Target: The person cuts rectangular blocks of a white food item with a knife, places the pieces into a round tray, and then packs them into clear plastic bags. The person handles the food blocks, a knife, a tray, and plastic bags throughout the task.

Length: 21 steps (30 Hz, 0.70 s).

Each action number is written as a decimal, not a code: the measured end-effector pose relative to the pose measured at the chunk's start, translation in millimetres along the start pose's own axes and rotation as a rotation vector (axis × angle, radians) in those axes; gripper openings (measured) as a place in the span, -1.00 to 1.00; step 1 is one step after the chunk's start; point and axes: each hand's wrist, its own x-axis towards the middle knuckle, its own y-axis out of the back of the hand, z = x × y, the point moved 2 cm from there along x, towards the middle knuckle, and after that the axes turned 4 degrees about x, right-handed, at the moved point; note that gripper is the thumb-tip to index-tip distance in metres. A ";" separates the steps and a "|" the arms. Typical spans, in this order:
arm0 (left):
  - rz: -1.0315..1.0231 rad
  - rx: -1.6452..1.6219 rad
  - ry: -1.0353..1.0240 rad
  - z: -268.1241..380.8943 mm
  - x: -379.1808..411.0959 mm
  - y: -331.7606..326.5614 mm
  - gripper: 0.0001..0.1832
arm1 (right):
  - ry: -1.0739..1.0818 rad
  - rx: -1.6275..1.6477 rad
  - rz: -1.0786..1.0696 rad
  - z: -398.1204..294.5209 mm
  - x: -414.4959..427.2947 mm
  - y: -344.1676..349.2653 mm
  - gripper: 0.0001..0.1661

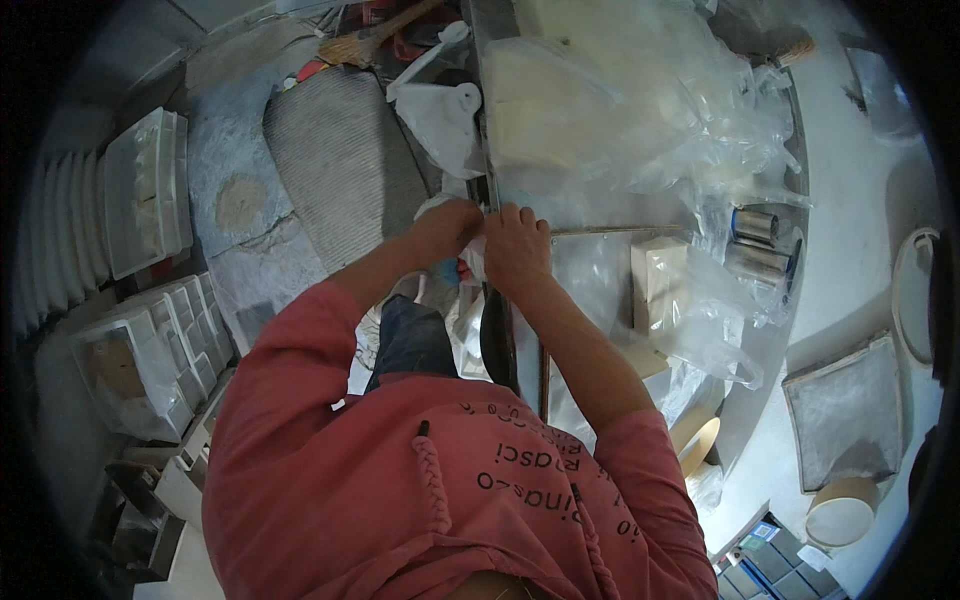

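Note:
My left hand (450,227) is curled around part of a thin white plastic bag (474,259) at the edge of the metal worktable (491,161). Its fingertips are hidden. Close beside it, my right hand (519,247) bends over the same edge, knuckles up. The bag shows between the two hands and hangs below them, but whether the right fingers pinch it cannot be seen. Another white plastic bag (441,124) hangs from the table's side just beyond my hands. To the right, a wrapped pale block (660,289) stands on the table in clear plastic.
Clear plastic sheeting covers a large pale slab (555,105) at the far part of the table. Metal cylinders (756,226) lie near the right wall. White plastic crates (161,352) stand at left. A ribbed grey mat (330,150) and a straw broom (352,49) are on the floor.

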 end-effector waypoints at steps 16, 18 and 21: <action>0.334 -0.088 -0.041 28.7 -18.2 14.3 -0.94 | -0.025 0.343 0.141 11.3 -5.2 -6.7 -0.86; 0.233 -0.080 -0.007 23.3 -18.8 13.2 -0.90 | 0.000 0.310 0.166 10.6 -5.5 -9.5 -0.86; 0.229 -0.124 -0.029 15.5 -21.7 5.7 -0.86 | -0.015 0.245 0.136 4.9 -4.1 -6.6 -0.85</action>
